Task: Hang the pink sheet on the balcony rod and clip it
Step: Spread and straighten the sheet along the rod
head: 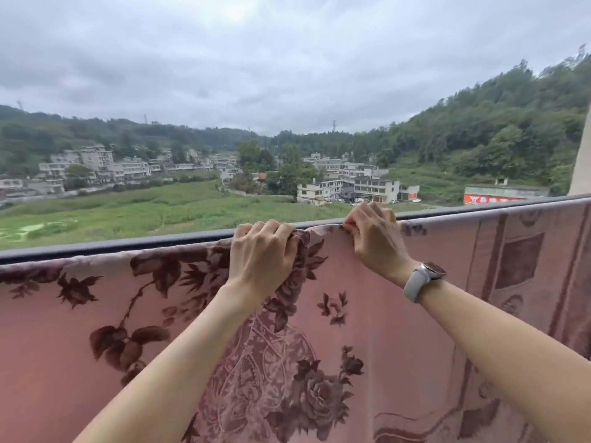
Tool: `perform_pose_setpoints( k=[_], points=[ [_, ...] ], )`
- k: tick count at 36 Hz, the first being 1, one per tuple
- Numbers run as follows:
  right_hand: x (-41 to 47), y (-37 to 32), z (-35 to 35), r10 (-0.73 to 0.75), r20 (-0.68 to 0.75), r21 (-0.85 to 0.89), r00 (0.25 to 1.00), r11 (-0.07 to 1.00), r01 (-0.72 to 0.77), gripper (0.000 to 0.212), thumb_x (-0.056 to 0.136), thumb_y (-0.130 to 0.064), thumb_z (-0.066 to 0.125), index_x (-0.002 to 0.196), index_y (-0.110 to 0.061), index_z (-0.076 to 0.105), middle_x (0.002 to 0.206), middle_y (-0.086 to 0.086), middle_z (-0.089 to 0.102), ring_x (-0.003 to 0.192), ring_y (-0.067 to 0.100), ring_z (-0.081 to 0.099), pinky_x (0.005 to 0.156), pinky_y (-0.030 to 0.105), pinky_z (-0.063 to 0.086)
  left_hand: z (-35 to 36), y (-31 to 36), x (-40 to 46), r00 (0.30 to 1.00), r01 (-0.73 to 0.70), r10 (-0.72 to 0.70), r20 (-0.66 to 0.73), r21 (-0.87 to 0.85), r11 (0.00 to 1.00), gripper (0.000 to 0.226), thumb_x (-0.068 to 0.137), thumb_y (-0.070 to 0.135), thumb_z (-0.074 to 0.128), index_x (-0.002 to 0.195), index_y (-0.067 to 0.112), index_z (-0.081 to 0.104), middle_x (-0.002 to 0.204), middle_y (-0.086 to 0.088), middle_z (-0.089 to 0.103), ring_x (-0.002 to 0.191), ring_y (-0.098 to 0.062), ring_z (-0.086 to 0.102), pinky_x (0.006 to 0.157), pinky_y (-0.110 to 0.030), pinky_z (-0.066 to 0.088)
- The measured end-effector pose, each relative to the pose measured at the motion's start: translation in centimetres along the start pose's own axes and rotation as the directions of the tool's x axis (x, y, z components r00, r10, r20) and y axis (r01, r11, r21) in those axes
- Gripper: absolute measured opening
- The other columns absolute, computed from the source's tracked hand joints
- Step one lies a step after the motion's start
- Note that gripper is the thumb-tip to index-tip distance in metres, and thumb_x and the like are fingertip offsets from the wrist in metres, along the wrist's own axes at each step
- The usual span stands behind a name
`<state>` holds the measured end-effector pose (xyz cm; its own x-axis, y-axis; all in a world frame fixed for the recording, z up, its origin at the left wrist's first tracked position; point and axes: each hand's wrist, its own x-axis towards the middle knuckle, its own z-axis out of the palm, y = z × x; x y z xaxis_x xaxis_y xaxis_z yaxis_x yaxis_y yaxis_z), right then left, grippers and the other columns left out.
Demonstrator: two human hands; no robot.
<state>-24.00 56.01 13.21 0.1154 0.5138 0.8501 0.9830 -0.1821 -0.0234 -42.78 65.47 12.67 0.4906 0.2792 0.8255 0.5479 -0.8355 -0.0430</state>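
The pink sheet, patterned with dark flowers and leaves, hangs draped over the dark balcony rod across the whole width of the view. My left hand grips a bunched fold of the sheet at the top edge, near the middle of the rod. Just to its right, my right hand pinches the sheet's top edge on the rod, and its wrist wears a light-coloured watch. The stretch of sheet between the two hands sags into a small crease. No clip is visible.
Beyond the rod lies an open drop to a green field, low buildings and wooded hills. A pale wall edge stands at the far right end of the rod.
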Motion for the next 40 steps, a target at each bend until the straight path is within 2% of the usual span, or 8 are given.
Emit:
perform_pose_setpoints(
  k=[7,14,18,21,25,30,34,40],
  points=[
    [-2.3,4.2,-0.7,0.035,-0.212,0.071,0.977,0.997,-0.02,0.017,0.078,-0.004,0.036,0.078,-0.007,0.053,0.077,0.008,0.054,0.078,0.019,0.039,0.071,0.028,0.023,0.8,3.9,1.0,0.999,-0.025,0.025,0.035,0.001,1.0,0.029,0.085,0.032,0.058,0.107,0.015,0.062,0.102,-0.004,0.066,0.092,-0.027,0.062,0.083,-0.041,0.045],
    [-2.7,6.1,-0.5,-0.085,-0.058,0.272,0.995,0.957,0.098,0.012,0.087,-0.015,0.05,0.09,-0.01,0.061,0.089,0.004,0.06,0.088,0.02,0.052,0.078,0.036,0.043,2.7,6.6,3.3,0.993,-0.031,0.039,0.107,-0.068,0.997,0.037,0.092,0.042,0.045,0.118,0.02,0.058,0.111,0.0,0.065,0.097,-0.024,0.062,0.08,-0.036,0.044],
    [-2.3,8.3,-1.5,0.08,-0.006,0.278,0.997,0.958,-0.076,0.018,0.088,-0.017,0.055,0.104,-0.014,0.063,0.102,0.001,0.06,0.098,0.02,0.052,0.084,0.034,0.036,3.9,7.0,3.4,1.0,-0.013,0.013,0.024,-0.025,1.0,0.028,0.086,0.039,0.053,0.096,0.018,0.068,0.085,0.001,0.07,0.074,-0.022,0.066,0.066,-0.03,0.046],
    [-1.2,9.1,-1.8,0.162,0.065,0.302,0.985,0.937,-0.174,0.003,0.082,-0.014,0.066,0.084,-0.016,0.065,0.087,-0.004,0.06,0.088,0.019,0.052,0.084,0.042,0.042,4.4,7.0,2.8,0.999,-0.012,0.012,-0.051,-0.002,1.0,0.028,0.086,0.039,0.05,0.093,0.018,0.067,0.083,0.002,0.07,0.074,-0.02,0.066,0.067,-0.031,0.048],
    [0.0,9.3,-1.9,0.196,0.064,0.275,0.978,0.939,-0.207,0.017,0.082,-0.006,0.061,0.073,-0.018,0.055,0.075,-0.01,0.053,0.08,0.017,0.052,0.082,0.046,0.042,4.6,7.0,2.9,0.999,-0.017,0.017,-0.051,0.003,1.0,0.03,0.087,0.04,0.049,0.093,0.017,0.067,0.083,0.001,0.07,0.074,-0.021,0.066,0.067,-0.032,0.047],
    [1.1,12.6,-1.8,0.475,-0.091,0.24,0.875,0.863,-0.444,0.008,0.088,-0.007,0.052,0.081,-0.012,0.051,0.09,0.011,0.064,0.089,0.033,0.057,0.084,0.042,0.038,4.5,7.0,3.1,0.997,-0.042,0.042,-0.059,-0.003,0.999,0.029,0.086,0.038,0.05,0.093,0.016,0.067,0.082,0.0,0.07,0.073,-0.022,0.066,0.066,-0.032,0.048],
    [-1.0,13.8,-2.1,0.367,-0.232,0.131,0.901,0.929,-0.345,0.007,0.088,-0.001,0.049,0.086,-0.001,0.055,0.089,0.014,0.062,0.087,0.032,0.055,0.077,0.034,0.027,4.6,7.4,3.2,0.997,-0.051,0.049,-0.051,-0.021,0.998,0.024,0.083,0.034,0.055,0.093,0.015,0.067,0.082,0.0,0.07,0.073,-0.022,0.066,0.066,-0.032,0.049],
    [-3.8,15.7,-3.2,0.09,-0.154,0.114,0.984,0.991,-0.073,0.017,0.089,-0.018,0.046,0.089,-0.008,0.06,0.084,0.006,0.063,0.08,0.023,0.056,0.075,0.035,0.045,4.8,8.9,4.1,0.995,-0.081,0.086,0.044,-0.12,0.99,0.035,0.08,0.029,0.049,0.11,0.016,0.063,0.099,-0.001,0.069,0.086,-0.022,0.065,0.077,-0.036,0.048]
  ],
)
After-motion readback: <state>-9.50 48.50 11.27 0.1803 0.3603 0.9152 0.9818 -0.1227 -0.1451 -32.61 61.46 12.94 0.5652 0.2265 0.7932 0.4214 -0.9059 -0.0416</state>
